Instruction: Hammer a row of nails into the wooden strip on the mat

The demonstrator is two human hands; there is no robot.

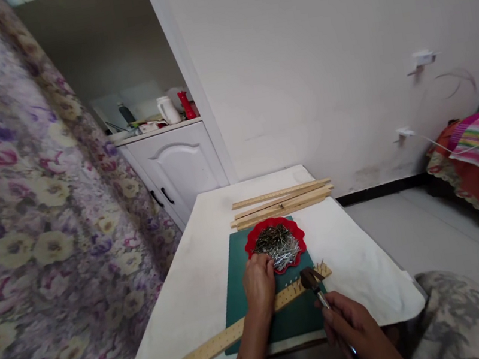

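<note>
My left hand (259, 279) reaches to the near left edge of a red scalloped dish (249, 240). Its fingers are curled together by the nails (280, 246), some dark and some silvery, and what they hold is hidden. A hammer (320, 297) with a dark head and shiny shaft is gripped in my right hand (351, 325). The hammer head is over a pale wooden strip (215, 346), dotted with small marks or holes. Several nails (322, 266) stand up from the strip's right end. Part of the strip lies behind my left forearm.
The dish and strip lie on a green mat (238, 258) on a white-covered table (183, 285). More wooden strips (284, 204) lie at the back. A flowered curtain (43, 204) hangs at left, a white cabinet (178, 165) stands behind, and a wall rises beyond the table.
</note>
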